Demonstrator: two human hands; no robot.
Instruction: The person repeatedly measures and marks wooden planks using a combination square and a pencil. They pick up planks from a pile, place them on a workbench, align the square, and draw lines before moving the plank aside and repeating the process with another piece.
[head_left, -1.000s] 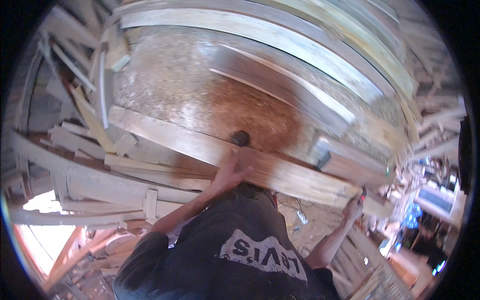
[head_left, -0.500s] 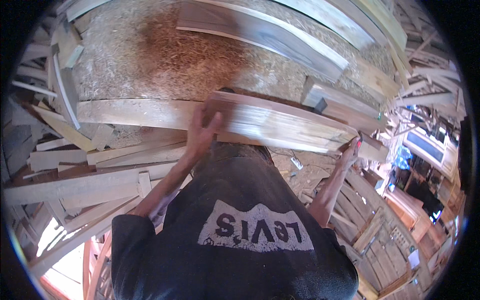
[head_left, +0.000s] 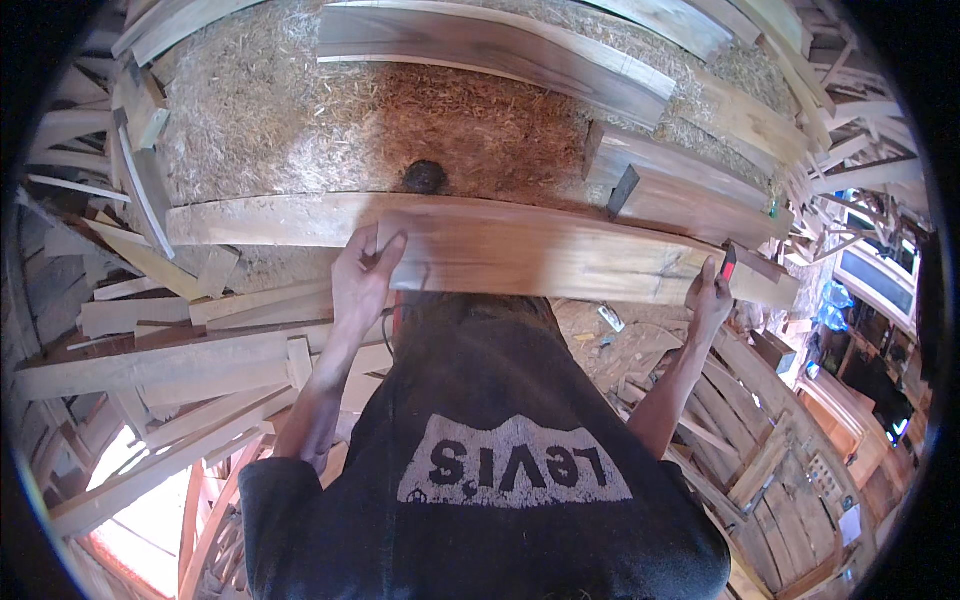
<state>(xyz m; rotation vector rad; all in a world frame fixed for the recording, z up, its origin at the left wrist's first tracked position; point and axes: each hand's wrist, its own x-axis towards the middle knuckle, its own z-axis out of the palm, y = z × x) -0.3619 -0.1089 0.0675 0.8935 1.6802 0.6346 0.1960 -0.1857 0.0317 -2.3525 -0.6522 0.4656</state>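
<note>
A reddish-brown wooden plank (head_left: 545, 250) lies crosswise in front of my chest. My left hand (head_left: 362, 272) grips its left end, fingers curled over the corner. At the plank's right end my right hand (head_left: 709, 298) holds on, with a small red object (head_left: 729, 263) sticking up beside the fingers; I cannot tell what it is. A longer pale board (head_left: 260, 220) runs just beyond and to the left of the held plank. My black printed T-shirt (head_left: 500, 450) fills the lower middle.
Sawdust and shavings (head_left: 290, 120) cover the ground ahead, with a small dark lump (head_left: 424, 177) in them. More planks (head_left: 500, 45) lie beyond, and stacked boards (head_left: 690, 195) at the right. Loose offcuts (head_left: 150, 350) pile up on the left; wooden frames (head_left: 760, 440) stand at the right.
The plank has come closer to my chest and sits more level. My left hand has slid from its middle toward its left end; the right hand stays at the right end.
</note>
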